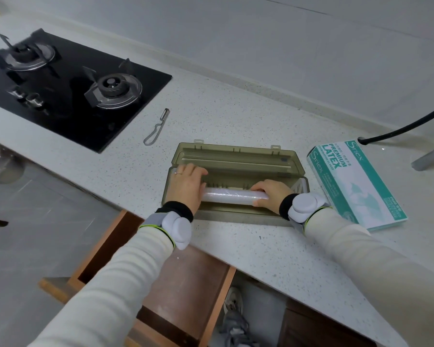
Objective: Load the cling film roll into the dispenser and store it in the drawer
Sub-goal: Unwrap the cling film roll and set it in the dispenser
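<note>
Hands mid-frame: my right hand [268, 194] curls round one end of the cling film roll [232, 195] in the open dispenser [236, 156]; left hand [186, 186] covers the other end, grip unclear.

Cling film roll [232, 196] in open dispenser [236, 156]

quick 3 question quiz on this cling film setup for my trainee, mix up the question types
1. Multiple choice: what lies just right of the dispenser? A kettle, B glove box, C plate.
2. True or false: the dispenser's lid is shut.
3. Fill in: the right hand grips the roll while the drawer below is ____.
Key: 1 B; 2 false; 3 open.
</note>
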Demonstrator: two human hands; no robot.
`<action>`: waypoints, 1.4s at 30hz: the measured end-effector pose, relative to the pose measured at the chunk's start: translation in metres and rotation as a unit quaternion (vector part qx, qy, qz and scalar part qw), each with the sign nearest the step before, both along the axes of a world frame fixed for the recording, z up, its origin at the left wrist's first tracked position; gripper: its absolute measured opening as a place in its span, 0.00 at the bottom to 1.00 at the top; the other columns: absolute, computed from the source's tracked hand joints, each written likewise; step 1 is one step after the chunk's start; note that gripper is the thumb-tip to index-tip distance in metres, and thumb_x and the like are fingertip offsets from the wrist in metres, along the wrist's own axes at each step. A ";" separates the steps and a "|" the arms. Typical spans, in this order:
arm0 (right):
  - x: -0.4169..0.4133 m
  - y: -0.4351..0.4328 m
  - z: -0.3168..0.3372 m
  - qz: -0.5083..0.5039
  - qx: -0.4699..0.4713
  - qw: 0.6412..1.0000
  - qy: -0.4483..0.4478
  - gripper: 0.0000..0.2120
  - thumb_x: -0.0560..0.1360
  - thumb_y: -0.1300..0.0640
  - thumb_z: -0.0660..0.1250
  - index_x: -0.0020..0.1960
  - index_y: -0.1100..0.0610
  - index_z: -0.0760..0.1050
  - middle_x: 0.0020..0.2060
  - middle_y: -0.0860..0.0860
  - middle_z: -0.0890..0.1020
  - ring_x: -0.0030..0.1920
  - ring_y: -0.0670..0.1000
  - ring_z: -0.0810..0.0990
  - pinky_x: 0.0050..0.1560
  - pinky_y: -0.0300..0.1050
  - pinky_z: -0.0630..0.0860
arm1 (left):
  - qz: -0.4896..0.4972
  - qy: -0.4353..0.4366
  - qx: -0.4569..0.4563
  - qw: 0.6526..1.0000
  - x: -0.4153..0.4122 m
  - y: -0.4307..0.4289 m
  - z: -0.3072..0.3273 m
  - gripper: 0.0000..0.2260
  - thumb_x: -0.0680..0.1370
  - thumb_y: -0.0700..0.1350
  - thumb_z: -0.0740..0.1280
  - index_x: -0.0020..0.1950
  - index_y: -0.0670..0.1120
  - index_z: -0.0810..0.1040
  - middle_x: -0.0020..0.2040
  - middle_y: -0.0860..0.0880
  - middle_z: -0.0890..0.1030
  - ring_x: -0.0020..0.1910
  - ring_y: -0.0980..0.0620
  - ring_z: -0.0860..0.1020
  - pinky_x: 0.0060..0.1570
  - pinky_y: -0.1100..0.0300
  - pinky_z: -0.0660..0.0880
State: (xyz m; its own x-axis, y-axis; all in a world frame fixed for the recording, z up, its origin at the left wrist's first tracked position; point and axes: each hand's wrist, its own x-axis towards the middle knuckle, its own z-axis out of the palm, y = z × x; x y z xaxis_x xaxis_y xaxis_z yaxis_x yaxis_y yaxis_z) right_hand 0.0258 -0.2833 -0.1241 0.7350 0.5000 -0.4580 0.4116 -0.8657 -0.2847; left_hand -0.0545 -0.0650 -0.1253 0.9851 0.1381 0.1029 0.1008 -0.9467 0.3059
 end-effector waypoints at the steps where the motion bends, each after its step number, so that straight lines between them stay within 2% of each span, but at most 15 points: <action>1: 0.000 0.000 -0.001 -0.001 -0.002 1.000 -0.003 0.22 0.75 0.50 0.66 0.67 0.54 0.70 0.60 0.55 0.76 0.59 0.54 0.75 0.61 0.47 0.72 | 0.017 -0.003 0.011 1.000 -0.001 0.008 0.002 0.12 0.78 0.42 0.63 0.61 0.47 0.75 0.59 0.49 0.76 0.61 0.46 0.69 0.57 0.56 0.62; 4: -0.002 0.000 -0.002 -0.005 0.000 1.000 -0.009 0.22 0.75 0.50 0.67 0.67 0.54 0.70 0.60 0.55 0.75 0.59 0.54 0.75 0.61 0.47 0.72 | 0.034 0.007 0.036 0.999 -0.004 0.030 0.005 0.12 0.77 0.43 0.64 0.60 0.49 0.76 0.57 0.51 0.79 0.60 0.46 0.68 0.55 0.55 0.59; 6: -0.002 0.001 -0.002 -0.005 0.000 1.000 -0.011 0.21 0.75 0.50 0.66 0.66 0.54 0.70 0.60 0.55 0.76 0.58 0.54 0.75 0.60 0.46 0.72 | 0.009 0.043 0.059 0.997 -0.006 0.038 0.005 0.14 0.76 0.50 0.66 0.61 0.51 0.76 0.57 0.52 0.79 0.60 0.46 0.67 0.55 0.55 0.57; 8: -0.002 0.001 0.000 -0.006 -0.002 1.000 -0.010 0.21 0.75 0.50 0.66 0.66 0.54 0.70 0.60 0.54 0.76 0.58 0.54 0.75 0.60 0.46 0.72 | -0.022 0.088 0.091 0.992 -0.008 0.041 0.005 0.20 0.73 0.59 0.67 0.62 0.53 0.75 0.58 0.54 0.79 0.61 0.47 0.65 0.56 0.54 0.57; 10: -0.003 0.001 0.001 -0.006 -0.005 1.000 -0.007 0.21 0.75 0.51 0.66 0.66 0.54 0.70 0.60 0.54 0.76 0.58 0.54 0.75 0.60 0.46 0.72 | -0.044 0.115 0.121 0.985 -0.007 0.040 0.006 0.25 0.70 0.63 0.68 0.63 0.54 0.74 0.59 0.55 0.77 0.61 0.47 0.64 0.57 0.53 0.57; 14: -0.004 0.002 0.003 -0.007 -0.005 1.000 -0.003 0.20 0.75 0.51 0.66 0.66 0.55 0.71 0.59 0.55 0.76 0.57 0.54 0.76 0.59 0.46 0.72 | -0.056 0.128 0.141 0.980 -0.004 0.032 0.008 0.23 0.70 0.60 0.69 0.62 0.53 0.75 0.57 0.55 0.78 0.61 0.48 0.64 0.59 0.53 0.57; 20: -0.005 0.002 0.003 -0.019 0.005 1.000 0.002 0.20 0.75 0.51 0.66 0.65 0.56 0.71 0.59 0.55 0.77 0.57 0.54 0.76 0.56 0.43 0.71 | -0.014 0.099 0.110 0.989 0.000 0.028 0.010 0.04 0.76 0.48 0.66 0.47 0.51 0.80 0.48 0.55 0.80 0.58 0.50 0.66 0.57 0.55 0.51; 23: -0.006 0.004 0.005 -0.022 0.014 1.000 0.002 0.23 0.75 0.50 0.66 0.67 0.57 0.70 0.61 0.55 0.76 0.59 0.54 0.75 0.58 0.44 0.71 | -0.011 0.093 0.092 0.991 -0.001 0.029 0.008 0.04 0.76 0.44 0.65 0.44 0.50 0.80 0.45 0.55 0.81 0.59 0.50 0.66 0.59 0.55 0.51; 26: -0.007 0.009 0.009 -0.029 0.045 0.999 0.003 0.24 0.75 0.50 0.66 0.68 0.57 0.68 0.63 0.54 0.75 0.62 0.53 0.75 0.62 0.45 0.71 | -0.011 0.066 0.068 0.995 -0.005 0.032 0.004 0.04 0.75 0.43 0.66 0.42 0.50 0.79 0.43 0.55 0.80 0.59 0.50 0.67 0.57 0.56 0.49; 31: -0.010 0.035 0.016 0.002 0.098 0.995 -0.018 0.23 0.76 0.51 0.66 0.68 0.57 0.68 0.64 0.53 0.75 0.62 0.52 0.75 0.62 0.43 0.71 | -0.017 0.028 0.010 0.999 -0.006 0.036 0.001 0.04 0.75 0.48 0.68 0.42 0.50 0.81 0.44 0.54 0.81 0.59 0.49 0.68 0.59 0.57 0.50; 34: -0.015 0.059 0.017 0.032 0.108 0.993 -0.021 0.22 0.76 0.52 0.65 0.68 0.56 0.69 0.64 0.53 0.74 0.63 0.52 0.74 0.62 0.43 0.70 | 0.000 0.002 -0.032 0.999 -0.005 0.038 0.000 0.03 0.75 0.44 0.67 0.41 0.49 0.79 0.41 0.52 0.79 0.60 0.50 0.69 0.62 0.58 0.49; 36: -0.018 0.076 0.016 0.056 0.107 0.992 -0.022 0.22 0.76 0.52 0.65 0.68 0.57 0.69 0.64 0.53 0.75 0.63 0.52 0.74 0.63 0.43 0.70 | -0.002 0.006 -0.040 0.999 -0.004 0.038 -0.002 0.03 0.77 0.43 0.64 0.44 0.47 0.77 0.43 0.49 0.79 0.61 0.50 0.70 0.67 0.57 0.48; 42: -0.021 0.108 0.013 0.082 0.087 0.993 -0.023 0.21 0.77 0.53 0.63 0.69 0.57 0.68 0.64 0.54 0.74 0.64 0.54 0.72 0.64 0.45 0.68 | -0.004 0.001 -0.035 0.999 -0.005 0.041 -0.006 0.06 0.80 0.44 0.57 0.52 0.45 0.73 0.44 0.48 0.80 0.53 0.49 0.76 0.71 0.57 0.48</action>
State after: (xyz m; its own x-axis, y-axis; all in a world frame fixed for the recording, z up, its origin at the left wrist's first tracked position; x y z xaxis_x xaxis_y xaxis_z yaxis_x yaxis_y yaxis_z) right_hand 0.0047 -0.1758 -0.1115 0.6551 0.6837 -0.3214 0.5596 -0.7250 -0.4015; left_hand -0.0592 -0.0240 -0.1310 0.9863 0.1379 0.0905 0.0950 -0.9233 0.3721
